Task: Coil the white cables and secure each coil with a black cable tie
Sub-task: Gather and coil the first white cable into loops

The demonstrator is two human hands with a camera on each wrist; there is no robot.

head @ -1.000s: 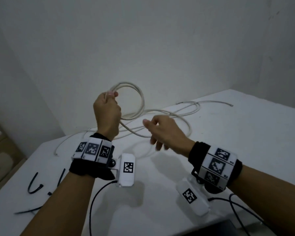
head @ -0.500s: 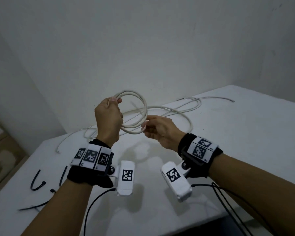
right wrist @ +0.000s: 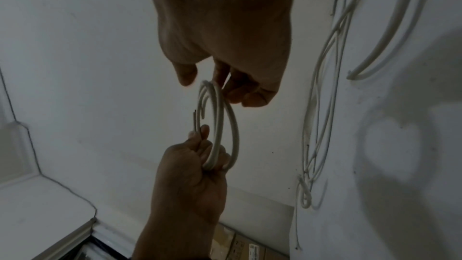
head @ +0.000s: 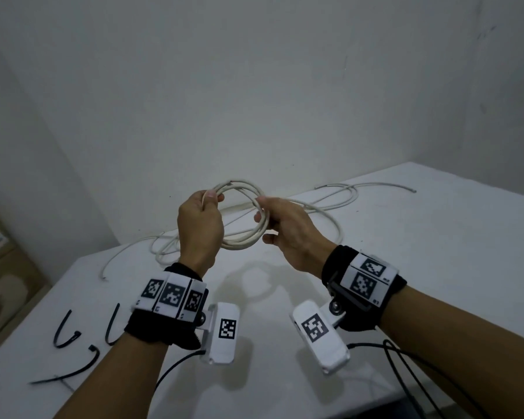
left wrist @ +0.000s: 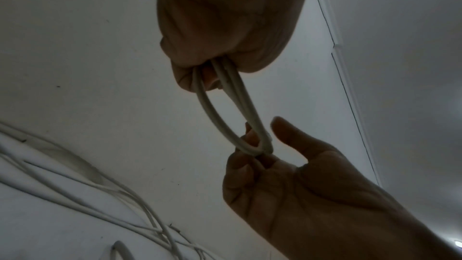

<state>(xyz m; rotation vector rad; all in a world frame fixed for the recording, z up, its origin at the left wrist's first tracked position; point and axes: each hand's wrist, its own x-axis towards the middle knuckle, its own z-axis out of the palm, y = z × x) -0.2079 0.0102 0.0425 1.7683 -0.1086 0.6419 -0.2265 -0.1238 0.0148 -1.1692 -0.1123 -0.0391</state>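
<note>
I hold a coil of white cable [head: 245, 244] in the air above the white table [head: 436, 267]. My left hand [head: 211, 198] grips the coil's left side in a fist; the left wrist view shows several strands [left wrist: 225, 106] coming out of that fist [left wrist: 220, 62]. My right hand [head: 262, 219] holds the coil's right side, fingers hooked round the strands [left wrist: 252, 145] and thumb [left wrist: 287, 131] standing off. The cable's loose tail [head: 330, 220] arcs down to the table on the right. Black cable ties [head: 65, 331] lie at the table's left front.
More loose white cables lie on the table at the back right [head: 348, 195] and back left [head: 161, 249]. Walls close in behind and to the left. A cardboard box [head: 0, 285] stands beyond the left edge. Black camera leads [head: 400, 358] trail from my wrists.
My right hand has swung left, bringing another turn of cable onto the coil, and now holds the coil itself. The hands stand closer together and the loose tail is shorter.
</note>
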